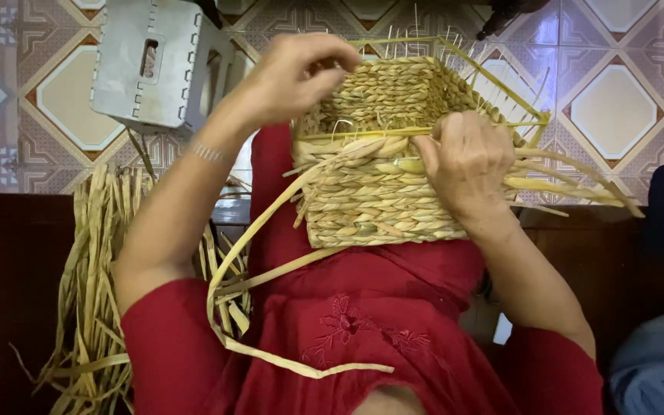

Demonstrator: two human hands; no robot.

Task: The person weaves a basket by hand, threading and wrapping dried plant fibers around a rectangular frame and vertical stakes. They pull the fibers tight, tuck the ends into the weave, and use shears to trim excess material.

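Head view: we see the left hand point(297, 77) curled over the top edge of a half-woven basket point(378, 192), fingers point(332, 58) bent and pinched together at the rim; what they pinch we cannot tell. The right hand point(466, 165) presses against the basket's near wall, fingers point(439, 142) closed on a flat strand point(363, 146) at the weave line. The basket sits on the lap, between both hands, tilted with its open mouth away from us. Thin metal wires point(424, 38) stick up just beyond the left fingertips. Loose strand ends point(570, 188) fan out right of the right fingers. A long strip point(232, 307) trails from under the fingers down over the red dress point(363, 323). A bundle of dried reeds point(94, 292) lies well left of the left arm. A grey stool point(151, 61) stands on the tiled floor point(616, 100), left of the left hand.
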